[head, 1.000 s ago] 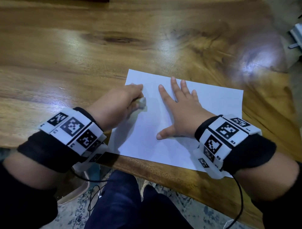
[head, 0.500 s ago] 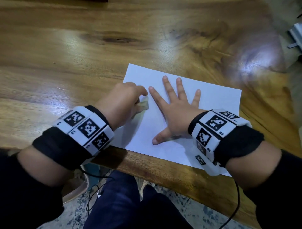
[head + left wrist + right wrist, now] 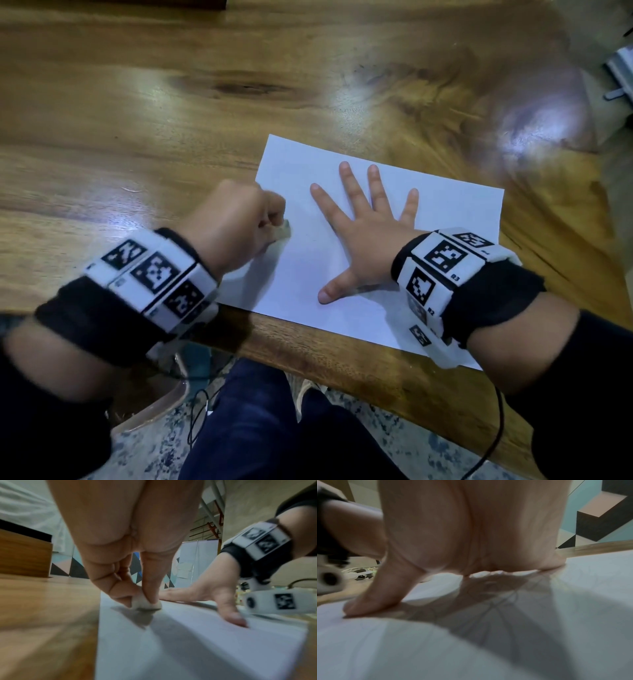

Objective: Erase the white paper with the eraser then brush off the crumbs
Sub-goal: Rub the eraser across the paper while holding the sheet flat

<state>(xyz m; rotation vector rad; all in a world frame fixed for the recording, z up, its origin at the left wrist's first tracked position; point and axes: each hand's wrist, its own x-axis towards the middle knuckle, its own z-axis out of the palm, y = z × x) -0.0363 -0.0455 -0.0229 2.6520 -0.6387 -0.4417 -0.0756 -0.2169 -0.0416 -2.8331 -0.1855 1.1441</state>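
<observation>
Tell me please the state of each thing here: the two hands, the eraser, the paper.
left hand: pinches the eraser, fingers curled.
right hand: flat on the paper, fingers spread, pressing it down.
eraser: held at the fingertips, touching the paper near its left edge.
white paper: lies flat on the wooden table, uncreased.

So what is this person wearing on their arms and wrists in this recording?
Both hands are bare. The left wrist and right wrist each carry a white boxy band printed with black square tag markers over a black cuff, with dark long sleeves behind. A thin black cable trails from the right wrist.
</observation>
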